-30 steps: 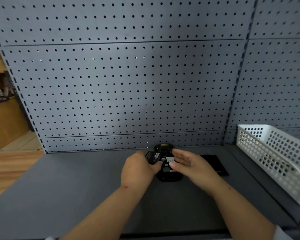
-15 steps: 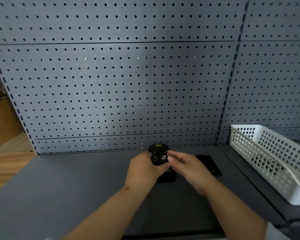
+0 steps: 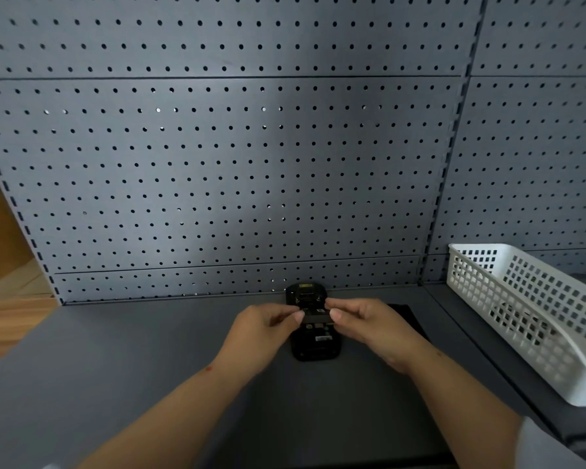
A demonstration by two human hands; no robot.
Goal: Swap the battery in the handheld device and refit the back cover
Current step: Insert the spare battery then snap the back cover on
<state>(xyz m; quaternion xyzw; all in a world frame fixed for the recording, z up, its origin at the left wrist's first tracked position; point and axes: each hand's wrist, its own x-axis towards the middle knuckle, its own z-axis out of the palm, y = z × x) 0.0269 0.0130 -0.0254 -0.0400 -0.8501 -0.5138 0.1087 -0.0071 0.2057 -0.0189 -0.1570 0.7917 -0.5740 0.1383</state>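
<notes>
Battery (image 3: pixel 316 318) now lifted off device (image 3: pixel 313 343), pinched between both hands.

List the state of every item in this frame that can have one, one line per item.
handheld device: face down on the bench, back open, insides showing
battery: pinched at both ends, held across the open device, not seated
back cover: off, lying flat right of the device
left hand: gripping the battery
right hand: gripping the battery
white basket: upright; contents unclear
</notes>
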